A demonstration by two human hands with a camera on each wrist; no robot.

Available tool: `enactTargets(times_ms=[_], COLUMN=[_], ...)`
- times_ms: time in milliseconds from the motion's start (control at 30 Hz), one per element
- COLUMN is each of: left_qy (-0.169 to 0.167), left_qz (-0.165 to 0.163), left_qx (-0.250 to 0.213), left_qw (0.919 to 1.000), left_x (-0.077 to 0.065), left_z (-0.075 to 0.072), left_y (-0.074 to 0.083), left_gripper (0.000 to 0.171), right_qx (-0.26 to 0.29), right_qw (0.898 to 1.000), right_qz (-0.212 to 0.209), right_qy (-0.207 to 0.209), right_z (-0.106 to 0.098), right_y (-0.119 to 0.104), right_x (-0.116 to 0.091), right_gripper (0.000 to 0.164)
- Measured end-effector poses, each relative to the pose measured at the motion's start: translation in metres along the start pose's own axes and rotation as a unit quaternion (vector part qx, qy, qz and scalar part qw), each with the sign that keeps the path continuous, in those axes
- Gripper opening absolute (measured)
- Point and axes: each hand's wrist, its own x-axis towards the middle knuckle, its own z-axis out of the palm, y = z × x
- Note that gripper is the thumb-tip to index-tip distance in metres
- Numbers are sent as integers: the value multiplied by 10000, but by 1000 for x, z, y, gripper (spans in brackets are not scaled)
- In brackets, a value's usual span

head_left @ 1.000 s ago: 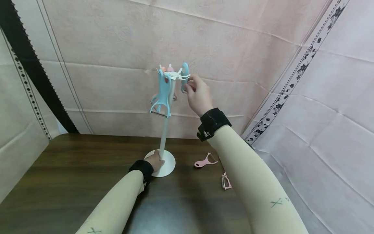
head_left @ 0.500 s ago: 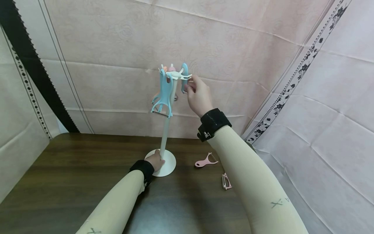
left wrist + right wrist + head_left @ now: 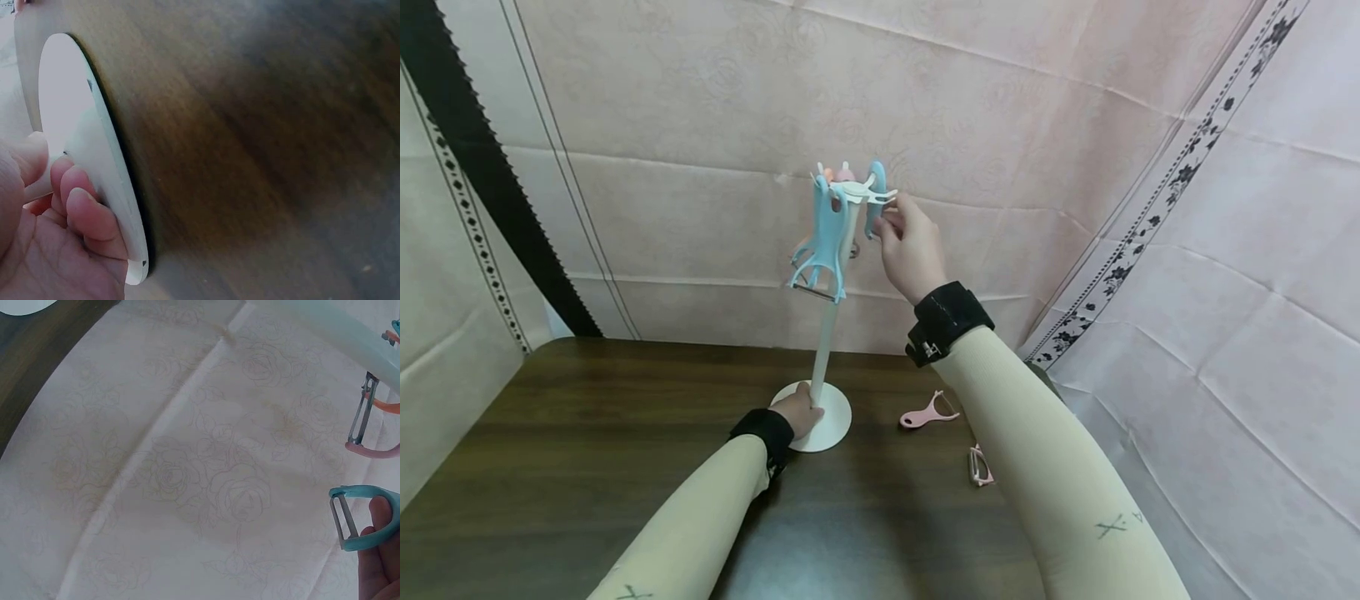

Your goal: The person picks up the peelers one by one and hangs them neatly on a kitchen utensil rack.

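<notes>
My left hand (image 3: 797, 411) grips the foot of a white stand (image 3: 825, 333), with fingers over its round base (image 3: 69, 106) in the left wrist view. At the stand's top, my right hand (image 3: 913, 246) pinches a light blue peeler (image 3: 877, 178) beside a forked hook. The right wrist view shows that peeler's blade end (image 3: 369, 540) against my fingers. More light blue peelers (image 3: 829, 221) hang on the stand's left side. Behind the pole, a pink peeler (image 3: 374, 452) and an orange one (image 3: 389, 407) hang, partly hidden in the head view.
Right of the base, a pink peeler (image 3: 928, 414) lies on the dark wooden table (image 3: 625, 433). Nearer, another pink peeler (image 3: 980, 467) is partly covered by my right forearm. Pale patterned cloth (image 3: 700, 225) hangs behind and at both sides.
The stand's top has shifted slightly to the right, closer to my right hand. Both hands keep their holds almost unmoved.
</notes>
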Motion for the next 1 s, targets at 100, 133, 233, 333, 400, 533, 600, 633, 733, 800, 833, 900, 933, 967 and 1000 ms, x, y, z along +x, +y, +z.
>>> enactTargets(times_ms=[100, 133, 233, 333, 400, 533, 600, 633, 733, 800, 833, 900, 933, 967, 1000], left_qy=[41, 50, 45, 54, 63, 57, 18, 2, -7, 10, 11, 7, -6, -10, -3], left_qz=[-9, -21, -59, -105, -158, -260, -253, -254, -227, -235, -261, -303, -323, -336, -344], left_qx=[-70, -80, -106, -95, -61, -46, -44, -47, -23, -20, -18, -42, -35, -30, -20], left_qw=[10000, 10000, 9999, 9999, 9998, 9996, 9997, 9997, 9997, 9997, 9997, 9995, 9995, 9994, 9994], left_x=[-2, -3, -3, -3, -2, -1, -1, -1, 1, 2, 3, 4, 4, 5, 5], left_z=[0, 0, 2, 3, 3, 3, 2, 2, 2, 1, 2, 2, 2, 3, 3], left_y=[0, 1, 1, 2, 1, 0, 0, 0, 0, 0, 0, -1, -2, -2, -3], left_gripper=[57, 58, 61, 61, 61, 60, 60, 60, 60, 60, 60, 60, 60, 60, 61], right_qx=[73, 105, 182, 186, 146, 135, 161, 172, 207, 241, 243, 230, 203, 173, 139], right_qw=[10000, 9999, 9997, 9997, 9998, 9998, 9998, 9998, 9998, 9997, 9997, 9997, 9998, 9998, 9999], right_qz=[13, 29, 93, 120, 117, 80, 49, 47, 19, 31, 33, 36, 37, 38, 16], right_qy=[-25, -44, -105, -98, -100, -118, -101, -92, -68, -69, -67, -63, -60, -61, -58], right_z=[3, 4, 6, 7, 9, 14, 16, 17, 18, 18, 18, 17, 17, 17, 17], right_y=[1, 1, 3, 5, 6, 6, 6, 6, 6, 6, 6, 6, 6, 6, 6], right_x=[0, -1, -1, -3, -4, -7, -7, -8, -8, -8, -8, -9, -9, -9, -9], right_gripper=[20, 20, 18, 19, 20, 22, 22, 22, 21, 21, 21, 21, 21, 22, 22])
